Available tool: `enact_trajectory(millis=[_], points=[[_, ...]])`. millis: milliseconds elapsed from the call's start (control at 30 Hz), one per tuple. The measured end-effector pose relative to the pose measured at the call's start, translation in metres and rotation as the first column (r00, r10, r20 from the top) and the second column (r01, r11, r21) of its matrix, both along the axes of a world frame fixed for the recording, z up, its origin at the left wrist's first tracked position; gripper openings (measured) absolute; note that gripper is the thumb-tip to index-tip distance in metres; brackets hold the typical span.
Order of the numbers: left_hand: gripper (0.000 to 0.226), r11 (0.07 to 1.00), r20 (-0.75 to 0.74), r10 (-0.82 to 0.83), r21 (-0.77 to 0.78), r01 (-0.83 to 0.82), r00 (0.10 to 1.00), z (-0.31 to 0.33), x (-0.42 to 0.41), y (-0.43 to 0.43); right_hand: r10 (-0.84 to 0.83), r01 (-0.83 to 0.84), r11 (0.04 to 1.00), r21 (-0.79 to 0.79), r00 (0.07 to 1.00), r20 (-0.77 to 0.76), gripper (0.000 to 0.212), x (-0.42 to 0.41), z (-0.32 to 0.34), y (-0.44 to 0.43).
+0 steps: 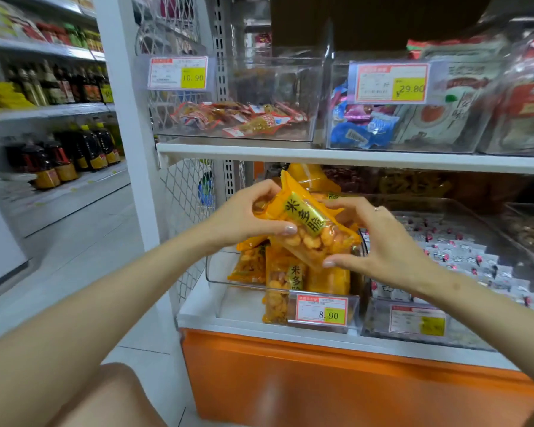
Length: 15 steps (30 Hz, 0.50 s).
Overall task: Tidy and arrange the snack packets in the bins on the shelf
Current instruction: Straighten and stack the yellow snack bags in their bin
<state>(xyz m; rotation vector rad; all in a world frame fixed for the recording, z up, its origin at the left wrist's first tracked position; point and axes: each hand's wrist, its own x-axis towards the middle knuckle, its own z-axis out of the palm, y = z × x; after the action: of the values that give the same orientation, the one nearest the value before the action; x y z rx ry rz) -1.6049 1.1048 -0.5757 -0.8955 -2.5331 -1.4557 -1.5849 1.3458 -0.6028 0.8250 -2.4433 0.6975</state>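
米多脆 packet point(305, 217), 8.90 tag point(321, 310), 29.80 tag point(391, 83)

You are holding a glossy, crinkly plastic packet point(309, 232); the smooth clear plastic bin point(244, 303) and the shiny orange panel point(290, 380) are gleaming.

snack packet point(309, 223) above lower-left bin point(244, 303) | more packets point(278, 285) inside | second bin point(376, 318) right | shelf board point(352, 157) above

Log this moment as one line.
phase: arranging | left hand: grips orange packet | right hand: grips same packet | place: over clear bin
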Motion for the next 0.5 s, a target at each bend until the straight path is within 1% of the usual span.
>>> enact_trajectory(millis=[33,67,133,167,200,233,300,333,400,500], points=[[0.031,0.999,0.012,0.016,0.03,-0.017,1.0,-0.008,-0.001,0.003,-0.015,0.015,1.0,0.017,1.0,0.021,0.074,0.001,-0.003,0.001],[0.035,0.999,0.023,0.028,0.021,-0.029,0.999,-0.014,-0.003,0.006,-0.017,0.016,0.999,0.034,0.999,0.034,0.07,0.0,-0.005,0.003],[0.054,0.995,0.041,0.035,-0.093,-0.032,0.999,-0.024,-0.007,0.006,0.001,-0.004,0.998,0.068,0.999,0.051,0.063,0.0,-0.009,0.009],[0.059,0.984,0.058,0.037,-0.176,-0.026,0.998,-0.025,-0.009,0.004,0.007,-0.013,0.995,0.097,0.998,0.056,0.059,0.0,-0.01,0.011],[0.059,0.967,0.073,0.043,-0.252,-0.023,0.996,-0.026,-0.011,0.0,0.001,-0.008,0.987,0.158,0.999,0.047,0.054,0.0,-0.012,0.014],[0.056,0.952,0.074,0.058,-0.305,-0.033,0.996,-0.025,-0.013,-0.005,-0.012,0.008,0.971,0.241,1.0,0.015,0.05,-0.002,-0.015,0.017],[0.045,0.937,0.051,0.109,-0.338,-0.085,0.993,-0.02,-0.016,-0.019,-0.026,0.046,0.923,0.382,0.998,-0.058,0.054,-0.007,-0.02,0.021],[0.039,0.932,0.022,0.144,-0.339,-0.128,0.989,-0.02,-0.02,-0.028,-0.037,0.065,0.911,0.408,0.996,-0.077,0.056,-0.008,-0.021,0.022],[0.029,0.908,-0.069,0.198,-0.363,-0.21,0.978,-0.021,-0.026,-0.043,-0.05,0.104,0.91,0.401,0.989,-0.142,0.055,-0.012,-0.022,0.024],[0.021,0.828,-0.189,0.18,-0.501,-0.252,0.966,-0.032,-0.034,-0.056,0.004,0.095,0.915,0.393,0.97,-0.243,0.044,-0.009,-0.024,0.021]])
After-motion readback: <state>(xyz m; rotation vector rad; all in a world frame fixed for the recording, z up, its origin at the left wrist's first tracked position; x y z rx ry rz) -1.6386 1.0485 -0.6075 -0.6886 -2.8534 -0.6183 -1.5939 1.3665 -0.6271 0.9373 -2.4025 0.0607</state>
